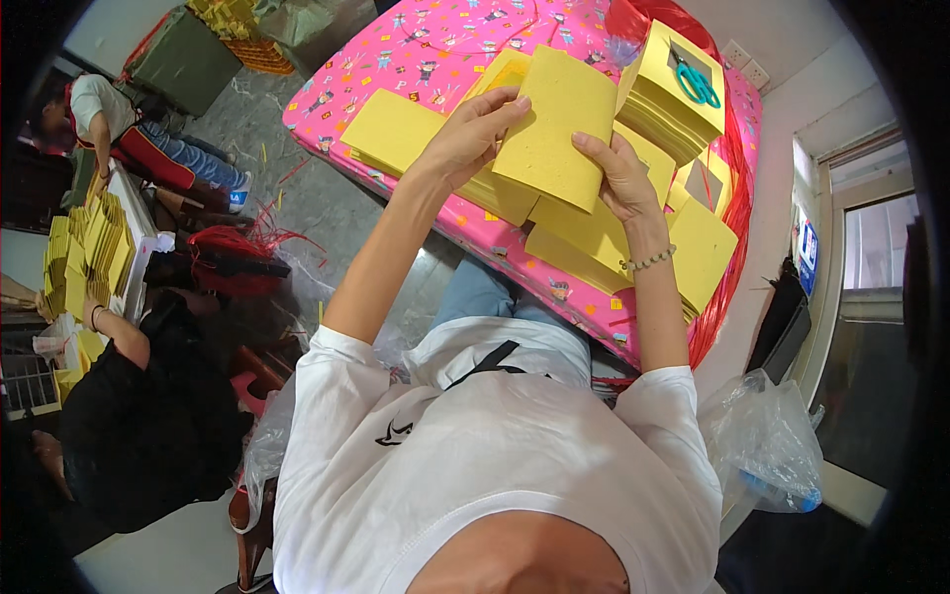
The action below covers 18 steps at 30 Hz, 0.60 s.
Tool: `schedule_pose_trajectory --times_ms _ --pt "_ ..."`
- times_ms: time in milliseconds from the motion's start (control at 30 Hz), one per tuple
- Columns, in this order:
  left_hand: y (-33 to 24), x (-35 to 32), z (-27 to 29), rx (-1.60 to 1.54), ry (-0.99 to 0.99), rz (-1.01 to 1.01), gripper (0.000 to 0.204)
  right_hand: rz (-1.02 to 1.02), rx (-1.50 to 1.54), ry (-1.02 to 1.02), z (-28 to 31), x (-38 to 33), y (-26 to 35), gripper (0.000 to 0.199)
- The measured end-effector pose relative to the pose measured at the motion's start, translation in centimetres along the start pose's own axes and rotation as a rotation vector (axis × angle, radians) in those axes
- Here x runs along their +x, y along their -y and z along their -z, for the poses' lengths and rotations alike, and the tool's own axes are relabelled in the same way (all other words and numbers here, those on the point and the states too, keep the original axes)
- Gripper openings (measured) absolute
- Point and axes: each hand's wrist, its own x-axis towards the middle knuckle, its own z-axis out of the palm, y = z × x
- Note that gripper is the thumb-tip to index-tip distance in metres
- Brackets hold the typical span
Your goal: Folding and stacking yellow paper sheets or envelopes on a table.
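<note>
A yellow paper stack (557, 124), its face plain and its edge slightly bowed, is held up over the table between my two hands. My left hand (465, 139) grips it along its left side, thumb on the front face. At the lower right edge my right hand (623, 178) holds it, thumb pressed on the front and a beaded bracelet on the wrist. Beneath and beside it lie more yellow paper stacks (394, 129). Teal-handled scissors (699, 84) rest on a tall paper stack (668, 124) to the right of my hands.
The table has a pink patterned cover (435, 59). Red plastic strands (734, 257) run down its right side. A clear plastic bag (762, 436) sits low on the right. Two people work at the left by a white table (139, 213) with yellow paper bundles (94, 247).
</note>
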Motion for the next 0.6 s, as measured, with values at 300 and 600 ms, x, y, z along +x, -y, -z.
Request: schedule_pose_trajectory --times_ms 300,600 --pt "0.04 -0.39 -0.11 -0.038 0.014 0.044 0.039 -0.006 0.012 0.027 0.41 -0.34 -0.15 0.055" --pt "0.84 -0.23 -0.86 -0.026 -0.096 0.117 0.039 0.106 -0.242 0.047 -0.42 -0.87 0.0 0.052"
